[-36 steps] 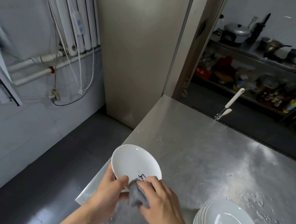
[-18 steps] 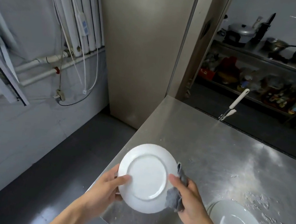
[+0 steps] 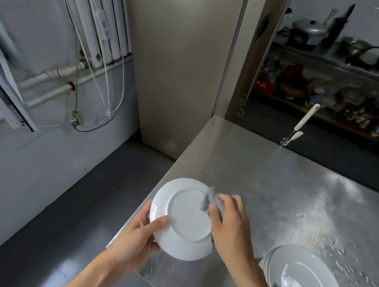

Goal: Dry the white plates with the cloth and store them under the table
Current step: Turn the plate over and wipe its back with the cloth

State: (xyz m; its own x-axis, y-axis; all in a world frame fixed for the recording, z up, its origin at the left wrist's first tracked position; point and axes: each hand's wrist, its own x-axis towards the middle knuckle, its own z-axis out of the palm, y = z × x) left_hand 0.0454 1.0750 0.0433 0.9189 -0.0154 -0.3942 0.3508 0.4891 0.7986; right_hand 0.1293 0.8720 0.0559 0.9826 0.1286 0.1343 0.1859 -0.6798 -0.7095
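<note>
Over the near corner of the steel table [image 3: 264,179], the left hand [image 3: 142,237] pinches the white plate [image 3: 184,218] by its rim, underside up, so the right hand [image 3: 230,225], fingers curled around the grey cloth [image 3: 210,199], can wipe its base.

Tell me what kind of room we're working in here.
Most likely a restaurant or canteen back kitchen: a stainless steel worktable, an open metal rack loaded with pots and pans, and a stack of white plates.
</note>
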